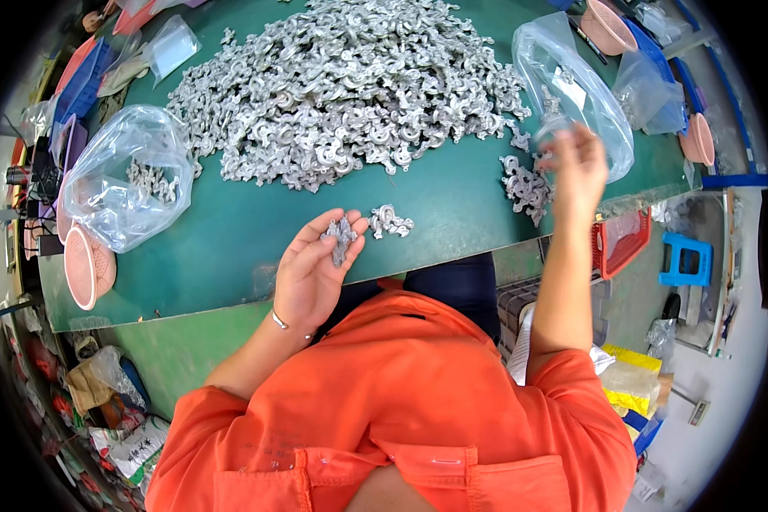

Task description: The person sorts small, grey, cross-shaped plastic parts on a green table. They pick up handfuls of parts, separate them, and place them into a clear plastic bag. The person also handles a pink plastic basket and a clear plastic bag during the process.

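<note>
My left hand [314, 264] is closed around a few small grey metal castings [341, 239], held above the table's near edge. Just to its right lies a little cluster of the same castings [391, 222]. Over on the right, my right hand [578, 162] is smeared by motion at the mouth of a clear plastic bag [602, 115] with some castings inside. Whether its fingers hold anything is not visible. Beside that hand sits a small heap of castings [526, 189]. A large pile of castings [341, 94] covers the far middle of the table.
On the left of the green table [230, 247] stand another clear bag [128, 183] with castings and a pink basket [89, 266]. More baskets, including a pink one [608, 30], line both sides. A red crate [625, 243] and a blue stool [685, 259] are on the floor at right.
</note>
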